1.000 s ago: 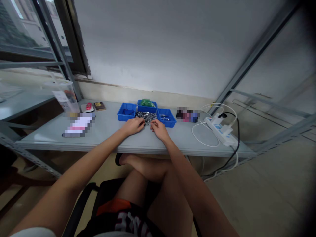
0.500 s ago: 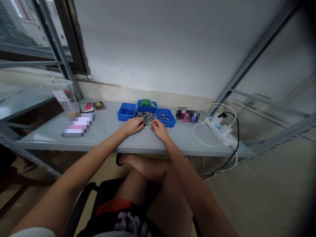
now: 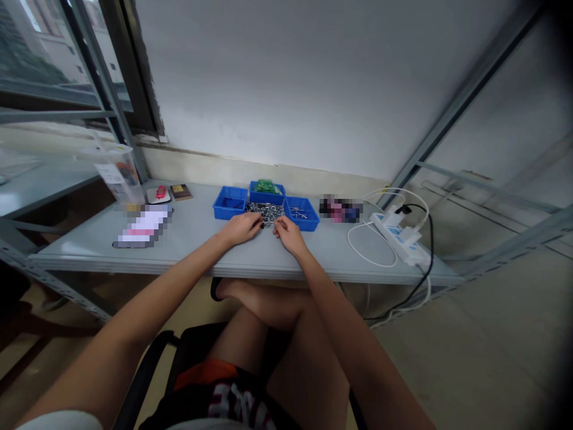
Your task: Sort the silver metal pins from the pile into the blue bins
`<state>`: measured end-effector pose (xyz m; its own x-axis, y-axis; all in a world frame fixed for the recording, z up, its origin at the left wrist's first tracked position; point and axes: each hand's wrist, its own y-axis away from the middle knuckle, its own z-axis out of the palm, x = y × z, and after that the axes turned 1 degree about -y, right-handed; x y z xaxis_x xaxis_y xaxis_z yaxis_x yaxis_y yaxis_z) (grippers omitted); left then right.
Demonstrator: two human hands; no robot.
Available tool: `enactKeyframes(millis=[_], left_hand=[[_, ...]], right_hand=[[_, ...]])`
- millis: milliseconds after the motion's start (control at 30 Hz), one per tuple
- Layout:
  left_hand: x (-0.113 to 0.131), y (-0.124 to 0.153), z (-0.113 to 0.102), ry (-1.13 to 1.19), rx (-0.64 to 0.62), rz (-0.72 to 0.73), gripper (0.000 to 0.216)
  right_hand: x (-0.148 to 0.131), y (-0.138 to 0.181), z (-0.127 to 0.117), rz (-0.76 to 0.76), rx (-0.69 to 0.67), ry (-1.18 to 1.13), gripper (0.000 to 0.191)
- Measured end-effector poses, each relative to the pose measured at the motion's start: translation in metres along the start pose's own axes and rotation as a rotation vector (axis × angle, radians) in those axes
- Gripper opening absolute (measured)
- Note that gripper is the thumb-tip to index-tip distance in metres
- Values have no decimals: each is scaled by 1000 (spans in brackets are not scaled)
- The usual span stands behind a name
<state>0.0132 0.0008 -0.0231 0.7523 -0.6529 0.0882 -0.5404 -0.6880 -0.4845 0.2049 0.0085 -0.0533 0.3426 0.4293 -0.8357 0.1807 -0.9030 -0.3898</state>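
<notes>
A heap of small, thin, shiny metal pieces (image 3: 265,210) lies on the table between blue bins. At the heap's near left edge, my left hand (image 3: 244,229) rests palm down with its fingers curled together. My right hand (image 3: 290,234) is at the near right edge, thumb and fingertips pinched and turned toward the left hand. A short gap separates the hands. Whatever either hand grips is too small to make out. The right blue bin (image 3: 308,225) holds a few thin metal pieces. The left blue bin (image 3: 229,211) stands beyond my left hand.
Green packets (image 3: 267,186) fill the back blue bin (image 3: 255,196). Left stand a blurred phone-like item (image 3: 143,227), a plastic jug (image 3: 120,176), a red item (image 3: 160,192) and a small dark box (image 3: 180,192). A power strip (image 3: 400,239) with looping cables lies right.
Both hands stay in nearly the same place by the heap. Any finger movement is too slight to make out, and the bins have not moved.
</notes>
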Motion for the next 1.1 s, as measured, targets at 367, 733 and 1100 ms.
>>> enactKeyframes(millis=[367,733,1100], left_hand=[[-2,1,2,-5,6,4,22],[-1,0,1,-23,-6,-9,24],[2,1,-3,4,-10,-4,23]], right_hand=[[2,0,0,-6,-9,30,23],[-1,0,0,3,11,28,22],[0,0,0,1,1,2,19]])
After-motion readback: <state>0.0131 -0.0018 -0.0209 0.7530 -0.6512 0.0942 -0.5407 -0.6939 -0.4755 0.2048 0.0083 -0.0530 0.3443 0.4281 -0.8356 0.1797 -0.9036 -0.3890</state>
